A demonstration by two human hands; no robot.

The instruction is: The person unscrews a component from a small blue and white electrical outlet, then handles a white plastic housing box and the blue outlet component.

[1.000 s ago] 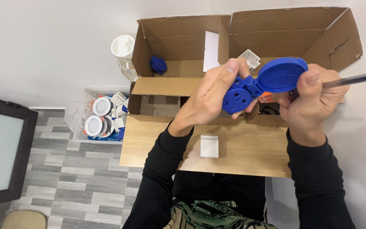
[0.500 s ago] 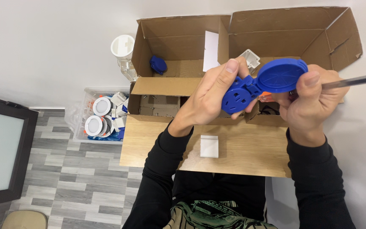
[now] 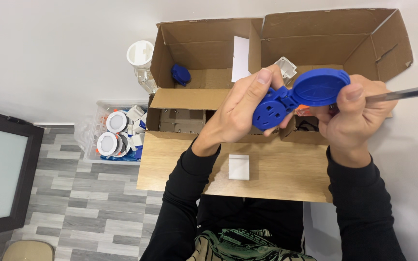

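Gripping the blue socket [image 3: 273, 110] in front of the cardboard box [image 3: 286, 43], the left hand [image 3: 240, 113] is curled shut around the socket's body, thumb up along its top edge and fingers wrapped behind. The socket's round hinged lid [image 3: 318, 87] stands flipped open to the right, pin holes on the face showing below it. The right hand [image 3: 356, 118] is closed too: it pinches the lid's rim with the thumb on top, and in the same fist it carries a dark slim tool [image 3: 405, 93] that pokes out to the right, past the box. What kind of tool it is cannot be told from here.

Both hands hover above the box's near edge, socket held clear of the bench [image 3: 276, 171]. Inside the box's left compartment, a second blue part [image 3: 181, 74] lies in the corner, and a white sheet [image 3: 240, 52] leans on the divider. A white fitting [image 3: 286, 66] peeks out in the right compartment, just behind the left thumb. In front of the box, a small white block [image 3: 239, 167] rests on the bench. Left of the box, a clear bin [image 3: 117, 133] of round white fittings sits down on the floor, with a white cup-shaped piece [image 3: 140, 53] just beyond it.
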